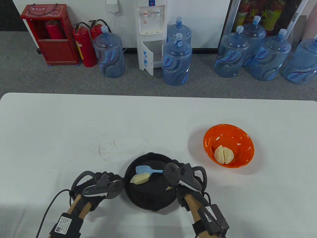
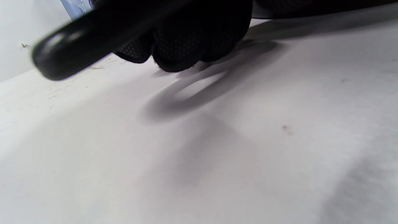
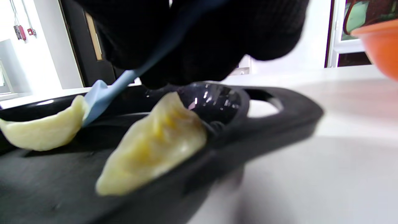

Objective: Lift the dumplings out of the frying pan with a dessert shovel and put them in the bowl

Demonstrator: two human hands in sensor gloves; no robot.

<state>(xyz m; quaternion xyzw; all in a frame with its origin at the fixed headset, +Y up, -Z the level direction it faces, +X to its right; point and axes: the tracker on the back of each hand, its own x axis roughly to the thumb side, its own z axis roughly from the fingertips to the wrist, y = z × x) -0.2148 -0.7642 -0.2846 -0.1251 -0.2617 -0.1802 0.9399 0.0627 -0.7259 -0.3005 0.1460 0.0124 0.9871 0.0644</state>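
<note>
A black frying pan (image 1: 148, 198) sits at the table's near edge. My right hand (image 1: 171, 173) grips the handle of a light blue dessert shovel (image 1: 145, 169), whose blade touches the far side of one dumpling (image 1: 140, 178) in the pan. A second dumpling (image 3: 155, 143) leans on the pan's right wall, mostly hidden under my right hand in the table view. The orange bowl (image 1: 245, 138) to the right holds two dumplings (image 1: 224, 154). My left hand (image 1: 111, 181) is at the pan's left edge, its fingers (image 2: 192, 40) curled round a black bar that looks like the pan's handle.
The white table (image 1: 74, 129) stretches wide to the left and beyond the pan. The bowl (image 3: 379, 43) stands about a hand's width right of the pan's loop handle (image 3: 279, 115). Water bottles, a dispenser and fire extinguishers stand on the floor behind.
</note>
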